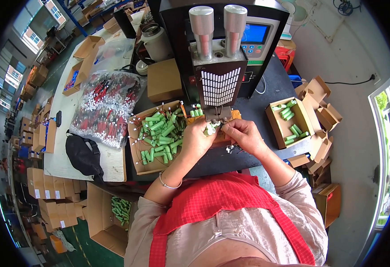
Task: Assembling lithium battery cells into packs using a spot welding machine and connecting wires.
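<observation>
My left hand [198,139] is closed around a few green cylindrical battery cells [210,130], pale ends up, under the head of a spot-welding machine [221,84]. My right hand [245,136] meets it from the other side, thumb and forefinger pinched at the cells; what they grip is too small to make out. Small white connectors [229,150] show just below that hand. To the left, next to my left hand, is a cardboard tray [138,163] heaped with green cells [161,133], some with thin wires. More green cells [196,111] stand behind my left hand.
A smaller box [277,125] at the right holds several green cells. Farther left lie a bag of red and white wire leads [107,109] and a black pouch [83,154]. A closed carton [164,80] and a metal flask [156,42] stand behind. An open floor carton [101,222] sits lower left.
</observation>
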### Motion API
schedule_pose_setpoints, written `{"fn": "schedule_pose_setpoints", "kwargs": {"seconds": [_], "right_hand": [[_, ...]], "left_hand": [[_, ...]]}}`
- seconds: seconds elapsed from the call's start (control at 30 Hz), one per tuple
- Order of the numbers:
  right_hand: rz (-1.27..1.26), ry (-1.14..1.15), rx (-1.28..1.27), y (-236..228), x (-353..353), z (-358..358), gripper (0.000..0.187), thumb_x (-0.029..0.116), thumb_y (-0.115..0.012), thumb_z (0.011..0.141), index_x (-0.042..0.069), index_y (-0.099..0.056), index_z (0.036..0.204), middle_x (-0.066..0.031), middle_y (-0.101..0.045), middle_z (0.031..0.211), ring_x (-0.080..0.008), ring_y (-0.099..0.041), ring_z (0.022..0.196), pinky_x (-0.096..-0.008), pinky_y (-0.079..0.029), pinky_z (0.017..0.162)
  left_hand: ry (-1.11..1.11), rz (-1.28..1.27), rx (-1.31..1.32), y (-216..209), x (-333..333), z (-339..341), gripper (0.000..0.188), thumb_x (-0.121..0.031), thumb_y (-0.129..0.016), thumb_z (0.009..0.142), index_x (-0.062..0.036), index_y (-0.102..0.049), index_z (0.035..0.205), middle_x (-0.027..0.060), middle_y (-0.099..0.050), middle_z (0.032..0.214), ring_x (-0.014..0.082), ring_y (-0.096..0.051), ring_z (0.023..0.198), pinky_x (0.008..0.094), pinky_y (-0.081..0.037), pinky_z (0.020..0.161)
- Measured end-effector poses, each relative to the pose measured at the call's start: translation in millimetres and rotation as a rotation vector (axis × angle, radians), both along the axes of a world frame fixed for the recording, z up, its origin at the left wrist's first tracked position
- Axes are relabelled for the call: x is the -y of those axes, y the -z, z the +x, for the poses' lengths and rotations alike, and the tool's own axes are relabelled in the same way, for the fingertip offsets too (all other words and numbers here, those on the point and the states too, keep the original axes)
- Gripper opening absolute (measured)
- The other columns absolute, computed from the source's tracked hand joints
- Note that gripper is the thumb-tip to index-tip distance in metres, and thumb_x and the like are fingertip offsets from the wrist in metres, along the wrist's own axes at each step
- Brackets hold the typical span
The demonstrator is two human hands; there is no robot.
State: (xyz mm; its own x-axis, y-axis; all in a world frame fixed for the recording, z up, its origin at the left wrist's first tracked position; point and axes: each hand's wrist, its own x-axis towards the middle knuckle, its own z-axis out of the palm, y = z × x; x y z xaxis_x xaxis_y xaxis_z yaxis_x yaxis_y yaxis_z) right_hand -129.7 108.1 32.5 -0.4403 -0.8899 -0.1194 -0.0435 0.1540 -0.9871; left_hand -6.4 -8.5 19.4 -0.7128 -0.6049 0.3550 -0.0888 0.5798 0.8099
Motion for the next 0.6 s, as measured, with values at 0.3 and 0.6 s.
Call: {"fn": "schedule_pose_setpoints", "kwargs": {"seconds": [0.3, 0.6], "right_hand": [[-0.054, 0.009, -0.069, 5, -7, 0, 0.024, 0.025, -0.058, 0.087, 0.003, -0.062, 0.078, 0.0027, -0.055, 0.061, -0.0033, -0.048, 0.053, -0.0195, -0.039, 0.048], [-0.092, -0.016, -0.091, 7, -14, 4, 0.022, 0.022, -0.058, 0.086, 0.001, -0.062, 0.081, 0.0004, -0.057, 0.062, -0.0057, -0.051, 0.053, -0.0217, -0.043, 0.048]], "left_hand": [[-0.029, -0.065, -0.022, 13, -4, -1, 0.017, -0.015, -0.067, 0.071, -0.0035, -0.061, 0.082, 0.0158, -0.06, 0.071, 0.0336, -0.06, 0.066, 0.0376, -0.048, 0.057], [-0.032, -0.037, 0.042, 3, -15, 8, 0.021, -0.014, -0.066, 0.072, -0.004, -0.061, 0.09, 0.0154, -0.061, 0.078, 0.0325, -0.062, 0.072, 0.0357, -0.048, 0.061]]}}
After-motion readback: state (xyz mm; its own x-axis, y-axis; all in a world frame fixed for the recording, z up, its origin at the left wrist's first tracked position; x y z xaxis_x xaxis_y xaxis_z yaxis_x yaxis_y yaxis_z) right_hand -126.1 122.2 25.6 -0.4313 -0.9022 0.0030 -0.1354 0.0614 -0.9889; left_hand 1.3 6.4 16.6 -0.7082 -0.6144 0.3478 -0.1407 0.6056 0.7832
